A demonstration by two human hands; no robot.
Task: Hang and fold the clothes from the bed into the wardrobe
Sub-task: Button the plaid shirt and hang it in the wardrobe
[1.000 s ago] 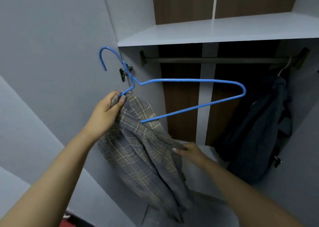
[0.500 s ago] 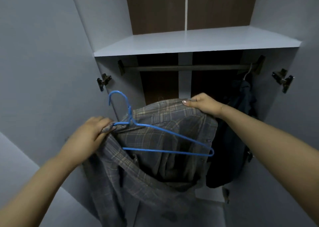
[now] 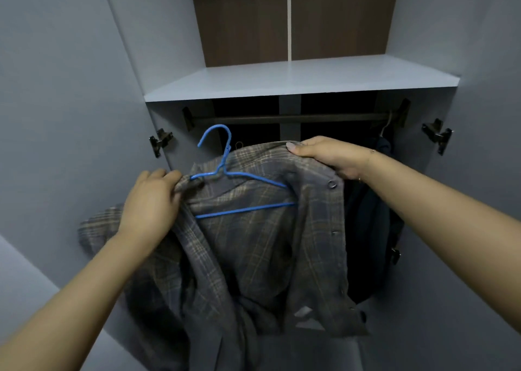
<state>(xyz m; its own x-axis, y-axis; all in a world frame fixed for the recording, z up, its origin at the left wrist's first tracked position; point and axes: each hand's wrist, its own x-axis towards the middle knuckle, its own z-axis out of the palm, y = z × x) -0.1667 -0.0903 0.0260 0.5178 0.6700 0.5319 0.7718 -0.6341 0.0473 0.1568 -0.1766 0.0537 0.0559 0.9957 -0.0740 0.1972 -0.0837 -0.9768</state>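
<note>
My left hand [image 3: 149, 201] pinches the soft plaid shirt [image 3: 253, 244] with the blue hanger [image 3: 225, 173]; my right hand [image 3: 327, 153] grips its collar edge. The cloth is limp, so hold the shoulders.

A home; open wardrobe [image 3: 301, 80] with clothes rail [image 3: 290, 118].

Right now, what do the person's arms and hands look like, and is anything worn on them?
Both forearms are bare; no sleeves reach into view. The left hand shows no jewellery. The right hand has a pale, trimmed thumbnail; a thin band may sit at its wrist, too small to confirm.
</note>
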